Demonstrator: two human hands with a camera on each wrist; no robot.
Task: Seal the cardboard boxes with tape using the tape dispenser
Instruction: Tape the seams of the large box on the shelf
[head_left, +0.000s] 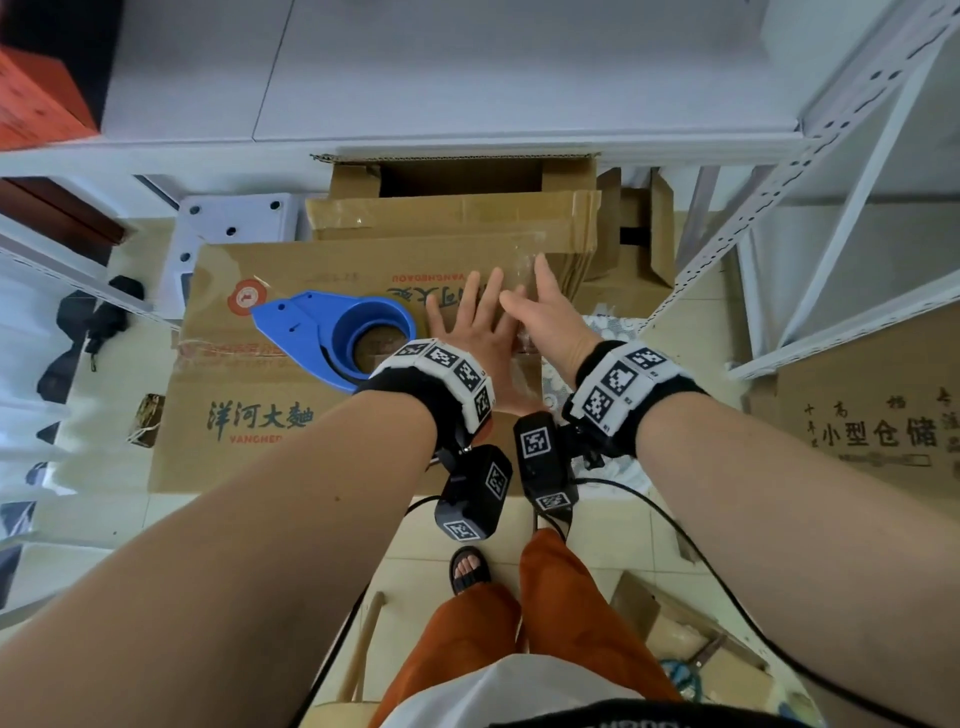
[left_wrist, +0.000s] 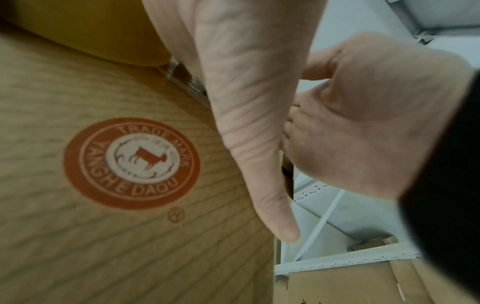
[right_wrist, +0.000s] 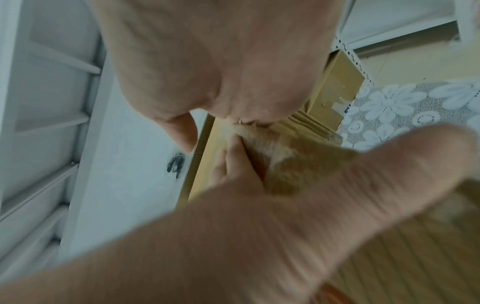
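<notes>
White metal shelving (head_left: 810, 171) stood on both sides of a tiled floor (head_left: 613, 540). An orange-red box (head_left: 36, 98) sat on the upper left shelf. A white perforated panel (head_left: 234, 218) lay beside a black bag (head_left: 88, 322). A floral lace cloth (right_wrist: 405, 109) covered the floor on the right.

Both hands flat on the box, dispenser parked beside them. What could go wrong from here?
1. The tape dispenser lies loose on the box just beside the left hand; a sideways sweep could knock it off.
2. The right hand presses near the box's right edge, so it may slip off.
3. The clear tape looks wrinkled; pressing may set creases instead of a flat seal.
</notes>
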